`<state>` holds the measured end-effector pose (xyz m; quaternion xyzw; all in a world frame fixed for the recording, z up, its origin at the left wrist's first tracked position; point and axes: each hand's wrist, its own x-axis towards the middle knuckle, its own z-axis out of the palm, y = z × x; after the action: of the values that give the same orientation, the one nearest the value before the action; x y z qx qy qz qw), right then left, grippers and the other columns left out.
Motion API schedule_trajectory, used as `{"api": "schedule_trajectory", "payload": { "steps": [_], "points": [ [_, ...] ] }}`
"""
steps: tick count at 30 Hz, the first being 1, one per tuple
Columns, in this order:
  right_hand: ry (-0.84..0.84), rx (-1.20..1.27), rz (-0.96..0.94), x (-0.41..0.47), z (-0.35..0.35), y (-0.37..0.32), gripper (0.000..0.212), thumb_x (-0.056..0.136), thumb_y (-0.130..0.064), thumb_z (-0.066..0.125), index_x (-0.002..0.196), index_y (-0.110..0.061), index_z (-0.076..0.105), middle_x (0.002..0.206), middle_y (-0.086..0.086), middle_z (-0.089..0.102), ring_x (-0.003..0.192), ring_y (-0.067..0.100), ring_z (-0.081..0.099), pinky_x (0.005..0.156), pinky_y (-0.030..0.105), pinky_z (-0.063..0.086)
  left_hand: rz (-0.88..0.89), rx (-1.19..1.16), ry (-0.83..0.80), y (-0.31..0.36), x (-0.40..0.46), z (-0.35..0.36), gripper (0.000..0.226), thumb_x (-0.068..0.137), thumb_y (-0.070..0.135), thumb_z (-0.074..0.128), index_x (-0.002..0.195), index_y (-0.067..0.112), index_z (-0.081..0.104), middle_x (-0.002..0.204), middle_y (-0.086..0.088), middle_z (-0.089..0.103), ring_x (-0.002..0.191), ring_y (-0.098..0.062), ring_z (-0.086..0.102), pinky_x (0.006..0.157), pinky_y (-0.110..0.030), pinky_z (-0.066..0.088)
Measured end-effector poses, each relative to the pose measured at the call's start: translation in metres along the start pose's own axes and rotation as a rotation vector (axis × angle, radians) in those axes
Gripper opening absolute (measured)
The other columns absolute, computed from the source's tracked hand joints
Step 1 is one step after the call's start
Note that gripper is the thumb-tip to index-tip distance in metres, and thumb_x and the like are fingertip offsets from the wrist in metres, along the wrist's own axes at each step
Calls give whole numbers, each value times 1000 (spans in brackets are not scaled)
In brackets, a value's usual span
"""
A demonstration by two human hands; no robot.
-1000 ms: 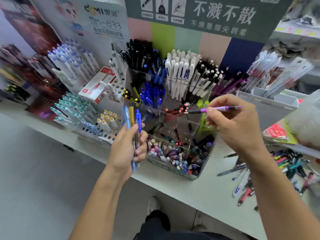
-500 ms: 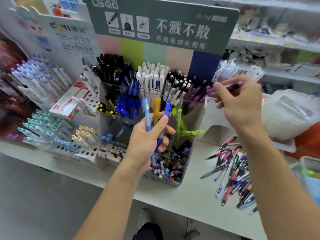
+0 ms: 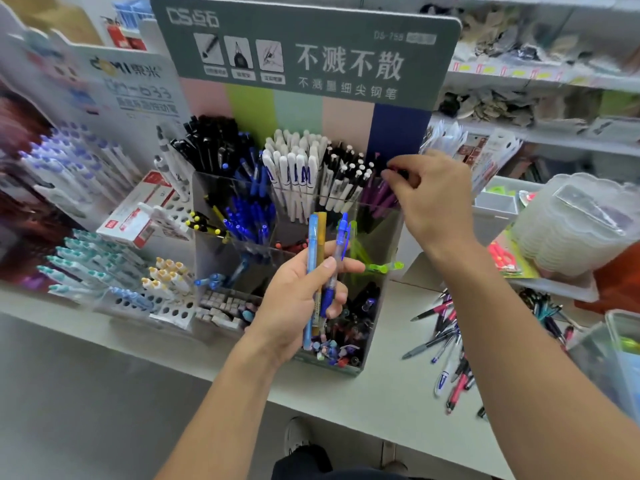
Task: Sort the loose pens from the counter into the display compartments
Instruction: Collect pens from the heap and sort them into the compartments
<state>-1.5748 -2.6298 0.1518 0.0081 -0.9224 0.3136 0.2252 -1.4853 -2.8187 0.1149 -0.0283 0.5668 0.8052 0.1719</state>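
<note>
Head view: our left hand [image 3: 298,299] gripped three pens [image 3: 323,271], queued for sorting. Our right hand [image 3: 429,199] pinched something at the purple pens [image 3: 379,197]; what, we couldn't tell.

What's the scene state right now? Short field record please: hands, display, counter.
left hand: holds three pens upright: light blue pen, yellow pen, dark blue pen
right hand: fingertips pinched at the purple pens compartment, back right of display
display: clear acrylic organizer, compartments sorted by colour
counter: loose pens pile to the right of the display
</note>
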Motion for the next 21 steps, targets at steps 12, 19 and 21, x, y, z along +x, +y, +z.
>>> {"api": "schedule_trajectory", "payload": {
  "steps": [12, 19, 21],
  "points": [
    [-650, 798, 424, -68, 23, -60, 16, 93, -18, 71, 83, -5, 71, 63, 15, 61, 58, 21, 60, 43, 17, 31, 95, 32, 31, 6, -27, -41, 15, 90, 20, 57, 93, 11, 47, 63, -2, 65, 41, -12, 45, 39, -19, 37],
    [-169, 841, 51, -34, 35, -90, 8, 96, -13, 69, 88, -9, 69, 69, 6, 68, 58, 21, 64, 56, 26, 55, 29, -137, 322, 4, -36, -89, 23, 105, 27, 44, 95, 9, 53, 80, -10, 65, 41, -8, 37, 32, -15, 27],
    [-50, 665, -99, -22, 46, -95, 8, 96, -17, 70, 90, -11, 69, 74, 7, 69, 60, 19, 66, 58, 25, 54, -36, -271, 307, 1, -38, -102, 29, 107, 27, 38, 98, 7, 57, 69, -7, 52, 38, -5, 27, 31, -14, 18]
  ]
}}
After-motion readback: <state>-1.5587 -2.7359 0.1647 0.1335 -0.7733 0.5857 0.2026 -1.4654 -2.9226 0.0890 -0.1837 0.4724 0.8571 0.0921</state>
